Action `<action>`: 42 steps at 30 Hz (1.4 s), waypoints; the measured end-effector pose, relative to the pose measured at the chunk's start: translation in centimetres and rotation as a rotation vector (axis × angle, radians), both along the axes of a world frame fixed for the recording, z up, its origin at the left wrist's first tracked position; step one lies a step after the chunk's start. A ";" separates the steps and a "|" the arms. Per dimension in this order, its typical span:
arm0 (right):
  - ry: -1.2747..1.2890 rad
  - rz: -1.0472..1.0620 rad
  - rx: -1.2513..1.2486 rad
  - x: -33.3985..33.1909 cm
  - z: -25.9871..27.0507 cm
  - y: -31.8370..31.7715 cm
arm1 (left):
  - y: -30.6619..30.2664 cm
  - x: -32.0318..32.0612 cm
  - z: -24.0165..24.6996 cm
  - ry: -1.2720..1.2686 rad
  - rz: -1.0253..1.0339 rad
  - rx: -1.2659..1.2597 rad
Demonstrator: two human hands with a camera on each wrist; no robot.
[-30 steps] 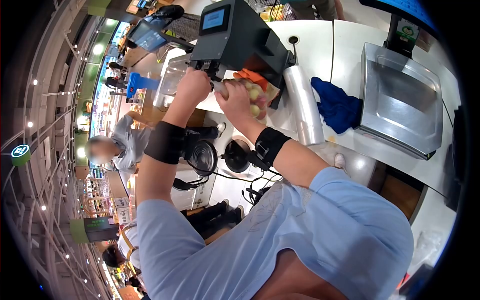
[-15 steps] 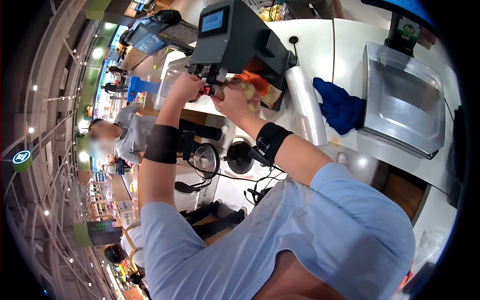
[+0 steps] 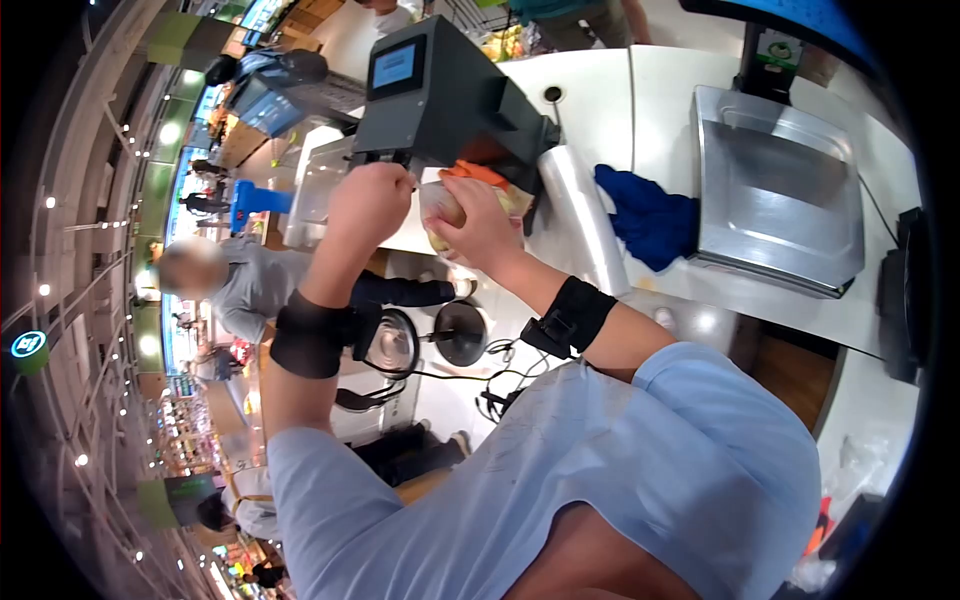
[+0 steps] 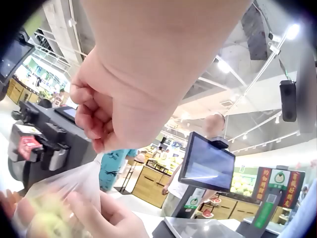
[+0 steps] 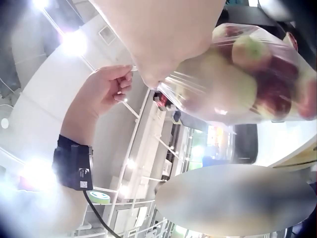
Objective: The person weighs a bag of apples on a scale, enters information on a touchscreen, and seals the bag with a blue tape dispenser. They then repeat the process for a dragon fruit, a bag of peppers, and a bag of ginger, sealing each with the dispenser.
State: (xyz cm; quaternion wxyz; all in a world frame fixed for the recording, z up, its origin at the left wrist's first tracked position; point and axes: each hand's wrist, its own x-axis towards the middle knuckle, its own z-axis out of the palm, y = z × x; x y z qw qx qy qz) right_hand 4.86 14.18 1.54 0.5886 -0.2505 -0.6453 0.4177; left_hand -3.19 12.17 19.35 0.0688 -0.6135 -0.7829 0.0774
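Observation:
A clear plastic bag of red and green apples (image 3: 438, 208) (image 5: 247, 84) hangs just below the front of a dark grey sealing machine (image 3: 440, 95). My right hand (image 3: 482, 228) grips the bag at its gathered neck, with the fruit hanging past my palm. My left hand (image 3: 370, 200) (image 5: 106, 91) is beside it with fingers curled (image 4: 96, 121), and seems to pinch the thin twisted end of the bag. The machine's small head with a red part (image 4: 29, 146) stands to the left of my left hand. The bag's film (image 4: 59, 198) lies under that hand.
A roll of clear bags (image 3: 580, 215), a blue cloth (image 3: 645, 215) and a steel scale pan (image 3: 780, 190) sit on the white counter (image 3: 600, 100) to the right. Something orange (image 3: 470, 172) lies under the machine. A person (image 3: 240, 285) stands beyond the counter; a screen (image 4: 205, 163) is behind.
Both hands have drawn the bag's neck back out of the machine's head and a little lower, toward me. The view has shifted slightly.

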 end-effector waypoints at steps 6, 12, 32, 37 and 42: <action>-0.044 -0.049 -0.057 8.2 2.7 2.7 | 3.9 2.7 2.3 -0.279 -0.040 0.086; -0.072 -0.288 0.113 16.2 3.4 4.9 | 10.0 6.1 3.0 -0.366 -0.301 0.174; -0.161 -0.283 -0.161 30.3 1.2 5.4 | 30.3 13.3 1.8 -0.508 -0.201 0.287; -0.164 -0.290 -0.180 31.5 0.8 5.8 | 36.2 12.7 -0.6 -0.523 -0.164 0.401; -0.171 -0.293 -0.206 32.0 0.5 6.2 | 39.0 11.7 -1.7 -0.521 -0.153 0.299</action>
